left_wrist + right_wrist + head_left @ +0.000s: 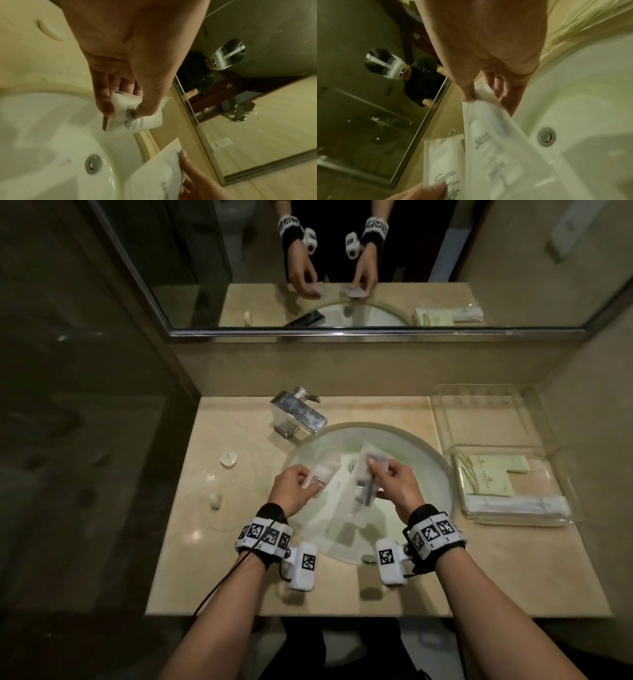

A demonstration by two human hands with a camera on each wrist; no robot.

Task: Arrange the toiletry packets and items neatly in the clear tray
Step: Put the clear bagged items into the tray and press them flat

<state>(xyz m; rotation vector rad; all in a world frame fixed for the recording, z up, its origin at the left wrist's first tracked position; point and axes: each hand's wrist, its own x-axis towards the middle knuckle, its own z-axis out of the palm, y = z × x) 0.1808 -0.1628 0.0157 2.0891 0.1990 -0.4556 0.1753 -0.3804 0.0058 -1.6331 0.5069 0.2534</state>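
Note:
Over the sink, my left hand (310,479) pinches a small white printed packet (323,472) between thumb and fingers; the left wrist view shows this packet (137,120) crumpled under my left hand (125,112). My right hand (375,465) pinches the top end of a long translucent packet (361,491) holding a toothbrush, which hangs down toward me. In the right wrist view my right hand (486,98) grips that long packet (496,142), with the small packet (443,155) beside it. The clear tray (486,422) stands on the counter to the right, holding pale green packets (486,477) and a long white packet (513,505).
The chrome faucet (298,414) stands behind the white basin (411,453). On the counter to the left lie a small round white item (230,459) and a small white lump (215,500). A mirror (342,268) covers the back wall. A dark glass wall closes the left side.

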